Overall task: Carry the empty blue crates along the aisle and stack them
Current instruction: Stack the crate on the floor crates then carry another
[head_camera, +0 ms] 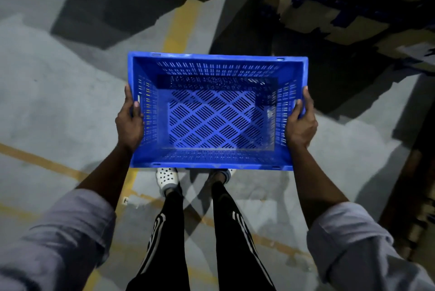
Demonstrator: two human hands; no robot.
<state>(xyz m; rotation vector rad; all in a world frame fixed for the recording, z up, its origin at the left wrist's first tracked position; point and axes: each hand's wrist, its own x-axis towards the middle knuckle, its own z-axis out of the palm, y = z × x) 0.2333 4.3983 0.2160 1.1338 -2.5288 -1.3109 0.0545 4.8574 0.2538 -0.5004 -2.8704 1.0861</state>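
A rectangular blue plastic crate point(211, 56) with slotted walls and a diamond-patterned perforated bottom was held level in front of the person, clear of the grey concrete floor point(58, 107). Nothing lay inside it; the floor showed dimly through the slots.

The left hand point(129, 123) gripped the crate's left short wall, its thumb hooked over the rim to the inside and its fingers curled round the outside, mostly hidden. The right hand point(301, 123) gripped the opposite short wall in the same way, thumb on the inner face.

Pale grey rolled sleeves point(58, 232) covered both upper arms. Below the crate's near edge stood black trousers with white side stripes point(164, 243) and a white perforated clog point(166, 179). Worn yellow painted lines point(181, 24) crossed the floor. Tan cardboard boxes patched with dark blue tape point(329, 15) were piled at the upper right, well apart from the crate.
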